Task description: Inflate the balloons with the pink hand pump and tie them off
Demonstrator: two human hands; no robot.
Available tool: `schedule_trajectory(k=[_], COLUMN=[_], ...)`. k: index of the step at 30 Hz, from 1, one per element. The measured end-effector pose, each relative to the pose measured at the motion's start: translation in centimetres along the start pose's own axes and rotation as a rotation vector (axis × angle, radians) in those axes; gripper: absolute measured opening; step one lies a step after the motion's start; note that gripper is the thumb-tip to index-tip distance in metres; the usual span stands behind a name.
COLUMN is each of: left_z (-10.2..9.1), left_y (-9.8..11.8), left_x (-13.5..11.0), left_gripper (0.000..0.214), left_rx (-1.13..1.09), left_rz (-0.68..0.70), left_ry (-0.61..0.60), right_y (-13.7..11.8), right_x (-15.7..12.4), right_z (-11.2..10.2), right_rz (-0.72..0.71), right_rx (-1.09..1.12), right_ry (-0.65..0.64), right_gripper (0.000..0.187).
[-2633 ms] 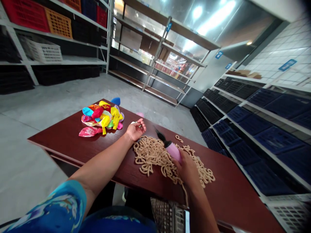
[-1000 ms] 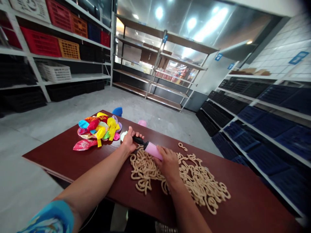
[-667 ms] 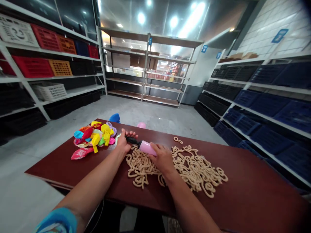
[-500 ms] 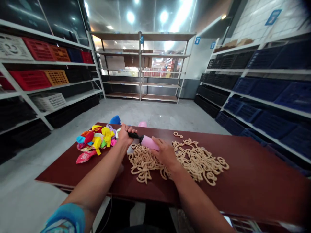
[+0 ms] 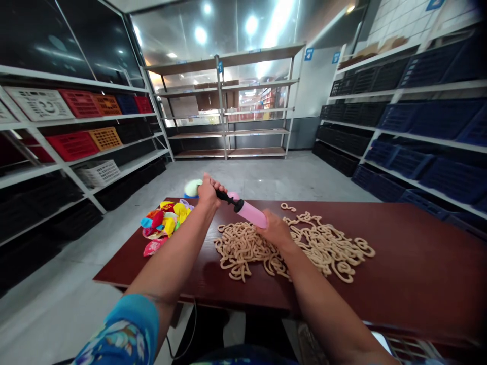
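Note:
My left hand (image 5: 210, 191) is closed around the black end of a balloon hand pump, above the table's far side. A pale green balloon (image 5: 193, 187), partly inflated, bulges out just beyond that hand; its neck is hidden by my fingers. The pump's pink barrel (image 5: 253, 213) slants down to the right, with its lower end wrapped by my right hand (image 5: 274, 228). Under the right hand and forearm lies a spread heap of beige curled, rope-like pieces (image 5: 247, 246). Left of my left forearm is a pile of colourful deflated balloons (image 5: 163, 220).
The dark red table (image 5: 411, 253) carries these piles. Beyond its far edge, parts of a blue item (image 5: 189, 195) and a pink item (image 5: 234, 195) show. Shelves hold red crates (image 5: 72, 146) at left and dark blue crates (image 5: 437, 119) at right. A metal rack (image 5: 224, 126) stands behind.
Both hands have risen slightly with the pump, and more of its black part and pink barrel show. The pale green balloon looks larger and higher. My view has shifted a little.

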State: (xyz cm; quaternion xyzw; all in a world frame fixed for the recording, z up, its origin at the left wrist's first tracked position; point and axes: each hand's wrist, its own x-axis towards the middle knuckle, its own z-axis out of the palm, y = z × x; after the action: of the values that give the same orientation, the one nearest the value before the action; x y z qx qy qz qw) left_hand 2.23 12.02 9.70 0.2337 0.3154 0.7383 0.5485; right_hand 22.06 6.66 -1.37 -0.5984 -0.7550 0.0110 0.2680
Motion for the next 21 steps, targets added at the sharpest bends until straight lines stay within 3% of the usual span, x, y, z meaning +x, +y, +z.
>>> schedule_trajectory(k=[5, 9, 16, 21], left_z=[0.9, 1.2, 0.1, -0.2], left_y=[3.5, 4.0, 0.6, -3.0], left_x=[1.4, 1.7, 1.6, 0.1], left_gripper=[0.049, 0.048, 0.044, 0.045], left_rx=[0.03, 0.029, -0.009, -0.019], left_rz=[0.06, 0.092, 0.097, 0.011], left_ry=[-0.011, -0.006, -0.006, -0.032], right_y=[0.9, 1.8, 2.5, 1.8], right_x=[0.5, 0.7, 0.6, 0.3], right_z=[0.2, 0.6, 1.3, 1.3], right_rz=[0.02, 0.013, 0.002, 0.0], right_rx=[0.014, 0.023, -0.041, -0.05], right_ry=[0.009, 0.007, -0.051, -0.078], right_gripper=[0.033, 0.03, 0.032, 0.04])
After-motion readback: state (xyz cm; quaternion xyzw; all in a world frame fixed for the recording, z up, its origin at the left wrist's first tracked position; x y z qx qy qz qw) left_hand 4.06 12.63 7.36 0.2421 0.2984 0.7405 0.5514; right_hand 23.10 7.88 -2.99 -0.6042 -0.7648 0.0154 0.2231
